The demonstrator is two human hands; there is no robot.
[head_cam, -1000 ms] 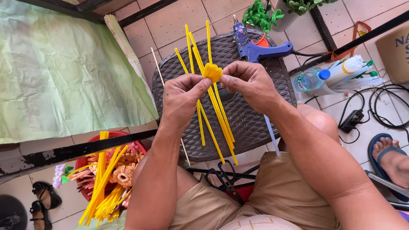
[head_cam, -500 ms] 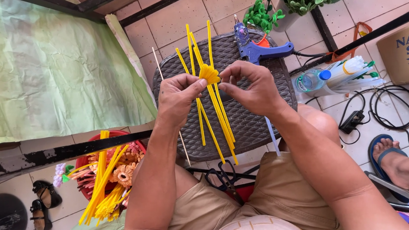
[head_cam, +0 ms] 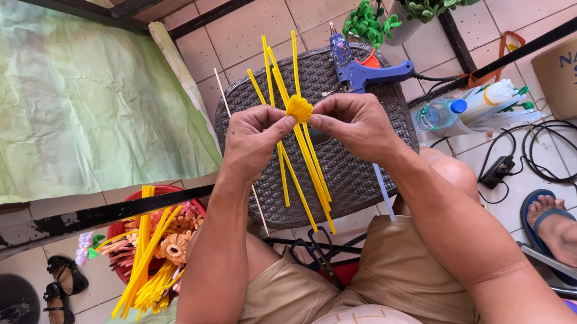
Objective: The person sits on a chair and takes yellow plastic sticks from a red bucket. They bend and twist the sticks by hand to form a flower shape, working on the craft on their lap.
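Yellow pipe cleaners [head_cam: 299,148], bunched with a coiled knot at their crossing, are being pinched from both sides over a dark woven stool [head_cam: 363,170]: the left hand [head_cam: 254,138] and the right hand [head_cam: 352,125] are both closing their fingertips on the knot. A blue glue gun [head_cam: 358,70] is lying on the stool's far edge. Pale tiled floor [head_cam: 258,22] is spreading around, with a green sheet [head_cam: 60,97] to the left and a red basin [head_cam: 120,229] of yellow stems below it.

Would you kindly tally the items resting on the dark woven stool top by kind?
Blue hot glue gun: 1
Thin wooden skewer: 1
Clear glue stick: 1
Total: 3
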